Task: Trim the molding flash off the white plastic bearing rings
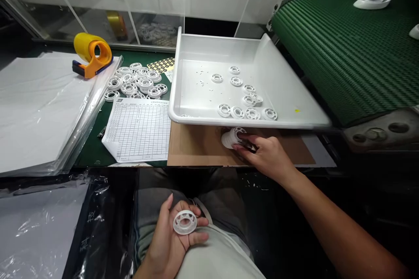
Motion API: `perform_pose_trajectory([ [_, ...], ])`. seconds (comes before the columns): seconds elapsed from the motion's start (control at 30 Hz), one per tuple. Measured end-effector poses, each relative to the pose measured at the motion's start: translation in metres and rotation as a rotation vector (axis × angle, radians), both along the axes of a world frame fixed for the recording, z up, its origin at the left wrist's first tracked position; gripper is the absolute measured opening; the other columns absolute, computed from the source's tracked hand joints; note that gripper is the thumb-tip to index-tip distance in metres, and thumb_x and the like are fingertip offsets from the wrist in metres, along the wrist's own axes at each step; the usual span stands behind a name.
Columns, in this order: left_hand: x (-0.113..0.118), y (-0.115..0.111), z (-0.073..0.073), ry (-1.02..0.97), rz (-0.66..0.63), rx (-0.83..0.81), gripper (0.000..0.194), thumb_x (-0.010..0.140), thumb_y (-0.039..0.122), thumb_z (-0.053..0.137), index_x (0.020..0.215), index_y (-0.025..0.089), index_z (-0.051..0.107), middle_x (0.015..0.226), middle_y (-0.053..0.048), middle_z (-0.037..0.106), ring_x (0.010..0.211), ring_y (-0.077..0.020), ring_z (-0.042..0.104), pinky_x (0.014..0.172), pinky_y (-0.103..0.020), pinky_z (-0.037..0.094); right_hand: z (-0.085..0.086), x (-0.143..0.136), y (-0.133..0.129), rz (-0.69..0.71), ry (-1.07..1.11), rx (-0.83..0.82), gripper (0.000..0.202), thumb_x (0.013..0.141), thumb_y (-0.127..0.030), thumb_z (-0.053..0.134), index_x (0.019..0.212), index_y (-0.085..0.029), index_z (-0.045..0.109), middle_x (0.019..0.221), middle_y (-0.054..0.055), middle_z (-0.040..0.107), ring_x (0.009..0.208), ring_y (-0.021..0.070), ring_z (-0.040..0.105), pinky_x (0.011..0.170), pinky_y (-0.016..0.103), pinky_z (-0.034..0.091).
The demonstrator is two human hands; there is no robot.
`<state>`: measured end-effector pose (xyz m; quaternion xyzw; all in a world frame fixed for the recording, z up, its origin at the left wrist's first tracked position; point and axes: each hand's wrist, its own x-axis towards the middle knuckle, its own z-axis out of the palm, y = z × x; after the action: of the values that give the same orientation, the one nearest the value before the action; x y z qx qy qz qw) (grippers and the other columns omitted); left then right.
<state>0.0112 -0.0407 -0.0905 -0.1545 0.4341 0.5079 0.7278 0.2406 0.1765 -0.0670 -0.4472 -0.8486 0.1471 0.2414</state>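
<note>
My left hand (176,235) is palm up over my lap, fingers apart and slightly curled, with one white plastic ring (185,222) resting on it. At the front edge of the table, my right hand (262,152) has its fingers on a short stack of white rings (231,138), which stands on brown cardboard (193,146). Just behind is a white tray (250,121) with several loose rings and small white scraps in it. A heap of similar rings (137,82) lies left of the tray.
A printed form (140,130) lies left of the cardboard. Beyond it are plastic-covered sheets (39,109) and a yellow tape dispenser (93,56). A green conveyor belt (340,43) carrying white parts rises at the right. A sticker sheet (160,65) lies near the heap.
</note>
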Motion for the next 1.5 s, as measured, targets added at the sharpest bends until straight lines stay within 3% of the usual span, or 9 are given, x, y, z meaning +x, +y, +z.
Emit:
perform_pose_trajectory([
  [0.13, 0.001, 0.001, 0.010, 0.063, -0.029, 0.020, 0.045, 0.112, 0.033, 0.046, 0.088, 0.010, 0.077, 0.099, -0.016, 0.081, 0.083, -0.0279, 0.079, 0.065, -0.038, 0.068, -0.003, 0.000, 0.000, 0.006, -0.011, -0.016, 0.027, 0.097, -0.035, 0.075, 0.113, -0.016, 0.084, 0.081, 0.008, 0.080, 0.058, 0.0193, 0.071, 0.055, 0.026, 0.051],
  [0.3, 0.002, 0.023, 0.035, 0.195, -0.108, 0.297, 0.031, 0.104, 0.039, 0.063, 0.108, 0.016, 0.083, 0.122, -0.015, 0.081, 0.092, -0.0241, 0.079, 0.070, -0.031, 0.067, 0.000, 0.002, -0.001, 0.068, 0.017, -0.010, 0.026, 0.101, -0.034, 0.077, 0.117, -0.014, 0.080, 0.088, 0.008, 0.080, 0.069, 0.0183, 0.075, 0.067, 0.028, 0.058],
  [0.4, 0.003, 0.057, 0.045, 0.620, -0.249, 0.567, 0.039, 0.109, 0.046, 0.055, 0.121, 0.017, 0.078, 0.123, -0.015, 0.079, 0.102, -0.0250, 0.079, 0.081, -0.035, 0.068, 0.004, 0.011, -0.005, 0.090, 0.093, 0.031, 0.026, 0.105, -0.036, 0.073, 0.117, -0.013, 0.078, 0.100, 0.010, 0.081, 0.081, 0.0186, 0.077, 0.074, 0.029, 0.061],
  [0.5, 0.010, 0.100, 0.044, 1.247, -0.398, 0.931, 0.032, 0.110, 0.039, 0.052, 0.129, 0.018, 0.067, 0.136, -0.017, 0.071, 0.121, -0.0269, 0.074, 0.106, -0.044, 0.060, 0.006, 0.026, -0.012, 0.045, 0.190, 0.096, 0.028, 0.109, -0.039, 0.069, 0.112, -0.012, 0.077, 0.092, 0.007, 0.079, 0.070, 0.0158, 0.072, 0.067, 0.027, 0.060],
  [0.63, 0.024, 0.148, 0.033, 1.512, -0.508, 1.131, 0.031, 0.093, 0.032, 0.072, 0.120, 0.018, 0.066, 0.150, -0.022, 0.062, 0.144, -0.0351, 0.059, 0.119, -0.049, 0.049, 0.001, 0.042, -0.029, -0.027, 0.267, 0.139, 0.025, 0.110, -0.036, 0.069, 0.108, -0.013, 0.077, 0.092, 0.007, 0.079, 0.068, 0.0147, 0.072, 0.066, 0.026, 0.061],
  [0.9, 0.035, 0.182, 0.014, 1.853, -0.739, 1.010, 0.031, 0.100, 0.038, 0.059, 0.113, 0.016, 0.075, 0.136, -0.027, 0.069, 0.121, -0.0439, 0.068, 0.101, -0.054, 0.055, -0.018, 0.052, -0.058, -0.097, 0.356, 0.132, 0.031, 0.115, -0.039, 0.064, 0.102, -0.014, 0.076, 0.090, 0.005, 0.078, 0.070, 0.0138, 0.073, 0.069, 0.026, 0.063],
  [1.1, 0.026, 0.202, 0.021, 1.906, -0.983, 0.944, 0.032, 0.089, 0.050, 0.080, 0.093, 0.018, 0.076, 0.087, -0.009, 0.076, 0.086, -0.0290, 0.072, 0.089, -0.047, 0.058, -0.015, 0.057, -0.055, -0.097, 0.349, 0.104, 0.033, 0.115, -0.040, 0.062, 0.101, -0.014, 0.076, 0.088, 0.005, 0.077, 0.066, 0.0130, 0.071, 0.067, 0.026, 0.062],
  [1.33, 0.031, 0.222, 0.017, 1.871, -1.011, 0.997, 0.032, 0.088, 0.049, 0.083, 0.085, 0.020, 0.069, 0.093, -0.007, 0.074, 0.092, -0.0243, 0.070, 0.091, -0.047, 0.058, -0.015, 0.053, -0.038, -0.093, 0.305, 0.126, 0.030, 0.113, -0.037, 0.064, 0.100, -0.013, 0.078, 0.091, 0.007, 0.079, 0.078, 0.0167, 0.076, 0.068, 0.027, 0.063],
  [1.5, 0.031, 0.211, 0.015, 1.795, -1.115, 1.037, 0.027, 0.098, 0.044, 0.075, 0.096, 0.017, 0.072, 0.086, -0.002, 0.072, 0.073, -0.0168, 0.067, 0.072, -0.035, 0.060, -0.015, 0.042, -0.028, -0.032, 0.303, 0.180, 0.026, 0.109, -0.031, 0.066, 0.096, -0.015, 0.081, 0.083, 0.007, 0.080, 0.058, 0.0163, 0.072, 0.053, 0.024, 0.056],
])
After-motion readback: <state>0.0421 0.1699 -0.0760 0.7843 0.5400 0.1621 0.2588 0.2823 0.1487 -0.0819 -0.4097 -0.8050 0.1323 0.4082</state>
